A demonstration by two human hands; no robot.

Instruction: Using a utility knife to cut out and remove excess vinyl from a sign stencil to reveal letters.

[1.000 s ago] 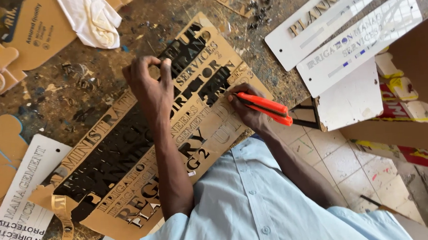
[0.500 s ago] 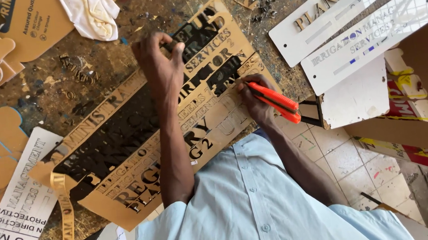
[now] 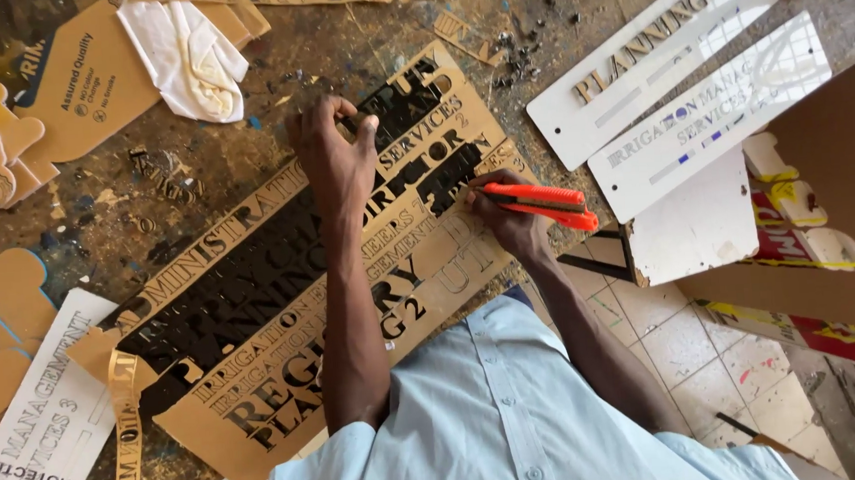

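Little moved since earlier: left hand point(image 3: 340, 161) stays flat on stencil board point(image 3: 282, 310), right hand point(image 3: 506, 219) clenching orange knife point(image 3: 540, 205); most letters cut, faint outlines below blade left.

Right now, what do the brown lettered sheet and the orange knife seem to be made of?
The brown lettered sheet looks like matte cardboard: tan face, cut-out letters, dark backing showing through. The orange knife in the right hand looks like smooth, slightly glossy plastic; its blade is hidden. The left hand presses the sheet.
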